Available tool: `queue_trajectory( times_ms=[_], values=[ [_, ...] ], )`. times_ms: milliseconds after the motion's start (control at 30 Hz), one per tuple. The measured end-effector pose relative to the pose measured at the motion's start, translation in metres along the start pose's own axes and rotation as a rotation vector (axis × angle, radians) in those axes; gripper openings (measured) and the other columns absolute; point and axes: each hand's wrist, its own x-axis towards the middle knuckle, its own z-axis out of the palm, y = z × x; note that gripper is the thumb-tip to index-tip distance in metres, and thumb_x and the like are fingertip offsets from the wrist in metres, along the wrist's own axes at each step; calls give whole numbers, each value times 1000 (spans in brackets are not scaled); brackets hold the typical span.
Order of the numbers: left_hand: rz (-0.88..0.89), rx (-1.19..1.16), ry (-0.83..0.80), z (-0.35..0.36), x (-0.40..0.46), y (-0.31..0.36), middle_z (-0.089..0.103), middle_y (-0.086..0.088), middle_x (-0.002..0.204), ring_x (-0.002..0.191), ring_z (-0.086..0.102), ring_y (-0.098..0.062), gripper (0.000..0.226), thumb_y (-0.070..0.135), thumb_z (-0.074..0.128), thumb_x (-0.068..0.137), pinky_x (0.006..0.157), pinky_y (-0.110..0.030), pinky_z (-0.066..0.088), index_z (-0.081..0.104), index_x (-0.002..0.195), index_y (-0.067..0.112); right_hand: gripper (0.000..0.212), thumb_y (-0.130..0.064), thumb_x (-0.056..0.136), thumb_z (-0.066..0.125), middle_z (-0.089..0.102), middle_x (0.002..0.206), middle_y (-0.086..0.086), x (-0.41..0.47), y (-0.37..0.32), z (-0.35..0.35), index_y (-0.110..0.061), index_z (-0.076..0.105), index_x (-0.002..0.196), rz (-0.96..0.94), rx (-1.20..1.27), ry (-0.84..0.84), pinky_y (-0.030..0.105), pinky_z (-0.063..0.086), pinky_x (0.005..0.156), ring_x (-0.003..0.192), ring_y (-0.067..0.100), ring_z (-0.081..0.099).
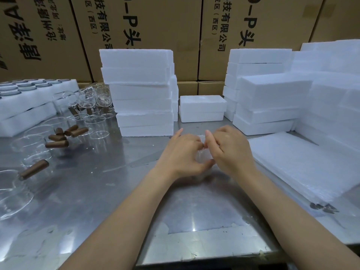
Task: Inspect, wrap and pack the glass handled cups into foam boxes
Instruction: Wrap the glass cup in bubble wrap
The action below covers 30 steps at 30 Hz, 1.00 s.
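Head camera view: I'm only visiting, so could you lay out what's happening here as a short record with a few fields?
Activity: both hands work a small pale wrapped item together
Left hand: curled round the item
Right hand: pinching it from the other side
Item's contents: cannot tell
Surface: metal table
Waiting cups: glass cups with brown handles, at the left
Boxes: white foam box stacks behind the hands
Wrapping stock: white sheets, at the right

Carton [140, 22] beyond left hand [182, 152]: "技有限公司", "(西区)", "-P头"
Carton [259, 26] beyond right hand [228, 151]: same print
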Motion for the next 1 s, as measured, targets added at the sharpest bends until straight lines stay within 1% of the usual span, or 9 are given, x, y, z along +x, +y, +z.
queue_trajectory(
  times_ms=[100, 167, 367, 467, 533, 667, 767, 833, 1000],
  values=[
    [49, -67, 182, -5, -5, 2, 58, 12, 82, 81, 51, -11, 31, 45, 63, 77, 93, -34, 35, 67, 90, 18, 58, -40, 92, 26, 65, 69, 3, 3, 1, 2, -17, 74, 72, -39, -9, -49, 27, 26, 72, 89, 18, 54],
    [66, -113, 305, -8, -6, 1, 53, 10, 71, 69, 44, -10, 22, 35, 68, 70, 76, -27, 34, 61, 74, 14, 62, -42, 93, 19, 68, 74, 0, 3, 2, 5, -21, 76, 81, -76, -52, -130, 27, 25, 81, 96, 16, 53],
    [114, -135, 221, -3, -7, -1, 64, 2, 75, 77, 55, -18, 44, 48, 48, 74, 78, -30, 36, 73, 73, 13, 63, -41, 97, 21, 67, 71, -4, 3, 4, 9, -16, 72, 69, -126, -76, -131, 23, 24, 82, 95, 11, 52],
    [8, -412, 318, -1, -6, -5, 60, 1, 86, 85, 55, -15, 49, 50, 43, 81, 81, -28, 39, 73, 76, 12, 50, -39, 92, 25, 65, 76, -13, 3, 6, -1, -27, 67, 67, 129, 337, 95, 17, 32, 74, 89, 2, 50],
    [-156, -715, 462, 2, -2, -8, 60, -2, 92, 90, 55, -9, 44, 41, 37, 87, 81, -19, 39, 69, 83, 10, 40, -36, 91, 29, 66, 91, -14, 10, 15, -6, -30, 67, 78, 371, 595, 230, 16, 36, 81, 96, 1, 54],
    [-685, -1139, 420, 19, 12, -21, 62, 6, 105, 104, 56, -12, 35, 38, 29, 96, 87, -27, 40, 62, 93, 26, 39, -26, 99, 28, 65, 115, 2, 26, 45, 1, -13, 63, 111, 904, 974, 79, 26, 33, 89, 107, 15, 55],
    [-821, -1054, 391, 29, 28, -35, 62, 11, 97, 105, 58, -18, 31, 30, 30, 97, 78, -31, 42, 59, 85, 32, 36, -19, 98, 33, 58, 128, 12, 39, 52, 19, -2, 55, 121, 1010, 1069, -8, 28, 37, 98, 119, 22, 53],
    [-810, -924, 349, 39, 41, -41, 61, 6, 97, 107, 58, -25, 26, 25, 34, 97, 90, -40, 46, 58, 86, 29, 37, -15, 97, 36, 54, 133, 13, 54, 55, 29, 2, 52, 126, 1030, 1064, -10, 33, 36, 106, 123, 24, 50],
    [-796, -685, 179, 59, 74, -55, 51, -2, 140, 123, 50, -25, 41, 24, 40, 98, 103, -34, 38, 47, 138, 17, 45, -20, 100, 33, 38, 148, 11, 88, 67, 49, -5, 36, 142, 1073, 1196, -41, 34, 26, 111, 137, 26, 34]
  ],
)
